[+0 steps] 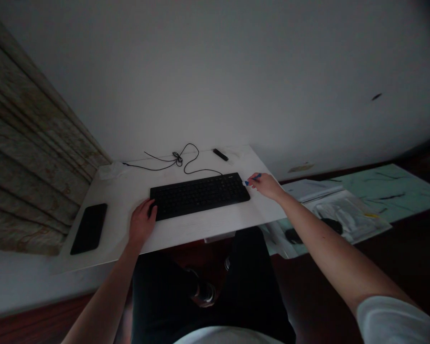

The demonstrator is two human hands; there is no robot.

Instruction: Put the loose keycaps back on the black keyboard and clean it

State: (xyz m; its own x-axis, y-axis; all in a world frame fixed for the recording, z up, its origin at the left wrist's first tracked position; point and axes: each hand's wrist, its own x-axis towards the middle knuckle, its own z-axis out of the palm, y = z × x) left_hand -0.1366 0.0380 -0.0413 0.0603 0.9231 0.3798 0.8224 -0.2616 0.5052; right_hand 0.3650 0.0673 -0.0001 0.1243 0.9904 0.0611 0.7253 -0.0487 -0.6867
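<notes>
A black keyboard (200,195) lies on the white table (186,231), tilted slightly so its right end is farther back. My left hand (142,222) grips its left end, with the fingers and thumb at the edge. By the keyboard's right end, my right hand (267,185) is closed on a small blue brush (256,177). Its pale tip points at the keyboard's right side edge; whether it touches is too small to tell. A thin black cable (191,171) runs from the keyboard's back edge and is tied in a bundle behind it.
A black phone-like slab (89,228) lies at the table's left. Behind the keyboard is a short black stick (220,154) with a see-through end. Crumpled clear plastic (112,170) sits at the back left, near a curtain (25,157). Plastic-wrapped items (347,215) lie lower right.
</notes>
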